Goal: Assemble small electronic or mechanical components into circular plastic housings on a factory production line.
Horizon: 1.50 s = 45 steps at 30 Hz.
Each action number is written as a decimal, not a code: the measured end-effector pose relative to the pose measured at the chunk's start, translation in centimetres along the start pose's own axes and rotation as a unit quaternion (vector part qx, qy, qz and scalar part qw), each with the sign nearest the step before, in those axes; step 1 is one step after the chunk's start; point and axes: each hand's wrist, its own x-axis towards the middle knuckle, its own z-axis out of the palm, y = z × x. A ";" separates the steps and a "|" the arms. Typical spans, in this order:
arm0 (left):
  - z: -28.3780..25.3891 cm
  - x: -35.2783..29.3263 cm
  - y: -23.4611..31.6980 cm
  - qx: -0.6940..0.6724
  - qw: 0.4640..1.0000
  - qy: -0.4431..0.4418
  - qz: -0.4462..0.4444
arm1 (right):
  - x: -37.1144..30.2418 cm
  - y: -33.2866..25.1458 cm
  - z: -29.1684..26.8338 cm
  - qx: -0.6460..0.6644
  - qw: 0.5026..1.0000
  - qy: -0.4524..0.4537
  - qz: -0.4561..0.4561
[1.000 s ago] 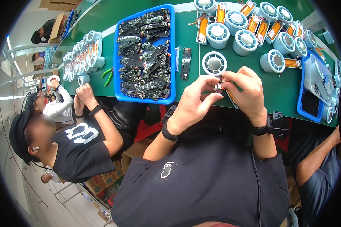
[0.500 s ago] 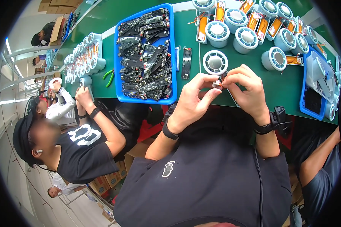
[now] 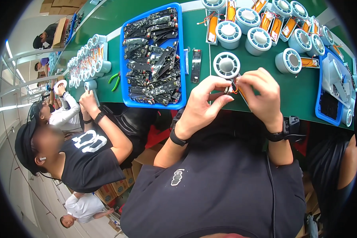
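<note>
Just beyond my hands lies a light-blue round-headed unit point(image 3: 227, 64) with a slotted ring, its lower part mostly hidden under my right hand. My left hand point(image 3: 202, 101) pinches a small dark part point(image 3: 227, 90) between thumb and fingertips. Thin red wires point(image 3: 235, 88) run from this part to my right hand point(image 3: 261, 95), whose thumb and forefinger are closed on them. What exactly sits between the fingertips is too small to tell. An orange strip shows beside the right hand's fingers.
A blue tray point(image 3: 123, 79) heaped with black circuit boards stands to the left, one loose board point(image 3: 196, 65) beside it. Green-handled pliers point(image 3: 114, 82) lie further left. Several similar round units point(image 3: 258, 39) crowd the back right, near another blue tray point(image 3: 325, 115). A co-worker point(image 3: 87, 146) sits at left.
My right hand has shifted slightly right, and its fingers have drawn a little away from the left fingertips, baring more red wire. In the background, a person in white has moved.
</note>
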 end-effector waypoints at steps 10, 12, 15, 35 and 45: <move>0.5 0.0 -0.8 -0.083 0.996 0.024 -0.033 | 0.2 -0.2 0.3 -0.047 0.993 -0.012 -0.109; 0.5 0.0 -0.9 -0.102 0.994 0.021 -0.038 | 0.1 -0.2 0.4 -0.044 0.993 -0.015 -0.107; 0.5 0.1 -0.7 -0.068 0.997 0.025 -0.016 | 0.2 -0.7 0.3 -0.065 0.992 -0.024 -0.105; 0.2 0.0 -0.1 0.037 0.999 -0.022 0.015 | 0.4 0.2 -0.4 -0.070 0.989 -0.073 -0.108; -0.8 0.4 1.8 0.007 0.989 0.093 -0.115 | 1.8 -1.7 -5.2 -0.057 0.995 -0.068 -0.054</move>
